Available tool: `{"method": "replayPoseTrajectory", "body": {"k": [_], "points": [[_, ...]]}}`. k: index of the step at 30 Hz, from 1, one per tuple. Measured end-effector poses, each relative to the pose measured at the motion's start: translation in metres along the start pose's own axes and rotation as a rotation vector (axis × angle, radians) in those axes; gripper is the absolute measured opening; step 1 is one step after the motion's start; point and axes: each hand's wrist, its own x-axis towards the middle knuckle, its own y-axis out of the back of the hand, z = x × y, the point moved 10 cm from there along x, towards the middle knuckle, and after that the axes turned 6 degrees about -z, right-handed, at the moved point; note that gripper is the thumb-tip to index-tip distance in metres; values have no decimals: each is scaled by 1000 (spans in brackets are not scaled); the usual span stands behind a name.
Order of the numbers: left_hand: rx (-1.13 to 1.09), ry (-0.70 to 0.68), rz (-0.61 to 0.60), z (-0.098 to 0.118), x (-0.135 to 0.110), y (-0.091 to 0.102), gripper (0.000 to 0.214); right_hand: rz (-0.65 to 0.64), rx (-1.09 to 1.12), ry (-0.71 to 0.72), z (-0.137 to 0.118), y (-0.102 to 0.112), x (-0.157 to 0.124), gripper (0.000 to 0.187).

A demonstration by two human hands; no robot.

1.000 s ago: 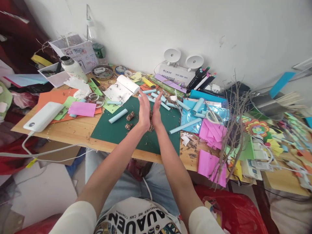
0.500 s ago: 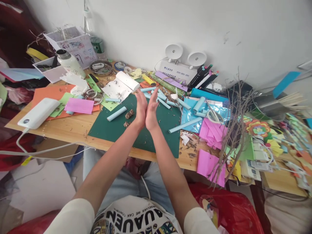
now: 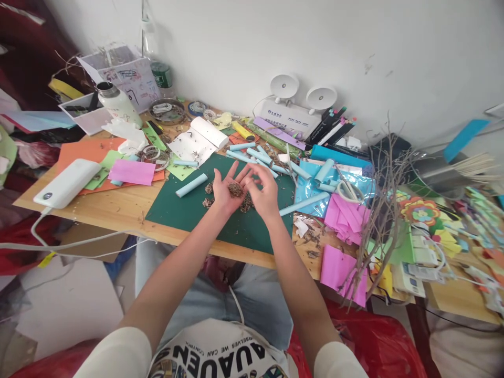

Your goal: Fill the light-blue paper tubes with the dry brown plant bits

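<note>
My left hand (image 3: 225, 197) is palm up with its fingers stretched out over a dark green mat (image 3: 173, 210). On that palm rests a brown clump of dried plant bits (image 3: 235, 189). Close against its fingertips is my right hand (image 3: 266, 193), knuckles up, with fingers bent in toward the thumb; whatever they pinch, if anything, is hidden. Another clump shows on the mat between the two hands. Smaller brown clumps (image 3: 208, 202) lie left of my left hand, beside a light blue paper tube (image 3: 191, 185).
More blue tubes lie behind my hands and to the right. Scissors (image 3: 349, 190) and pink paper (image 3: 343, 273) are on the right, near upright dry twigs (image 3: 380, 226). At left are a white power bank (image 3: 66, 182) with a cable and an uncapped bottle (image 3: 118, 105).
My palms were pressed together upright. Now they are apart: the left has turned palm up, showing the brown clump, and the right has shifted rightward with its fingers bent.
</note>
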Motion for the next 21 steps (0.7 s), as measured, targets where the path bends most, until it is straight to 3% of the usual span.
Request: {"method": "replayPoseTrajectory", "body": {"k": [2,4,9,11,18,21], "points": [[51,1,-4,2,-2,-3,86,-151,-119,59,-9,-14,-10,43],[114,-6,-19,5,-3,-8,80,-204,-162,83,-10,-19,-14,33],[540,-84,-86,21,-4,-11,52,37,-64,-51,18,17,-5,22],[653,-80,-120,22,-2,-9,44,63,-20,-53,26,25,-2,18],[689,-96,-86,32,6,4,37,78,181,-149,57,32,-5,23],[664,-98,-85,34,6,5,34,35,200,-83,51,26,-5,30]]}}
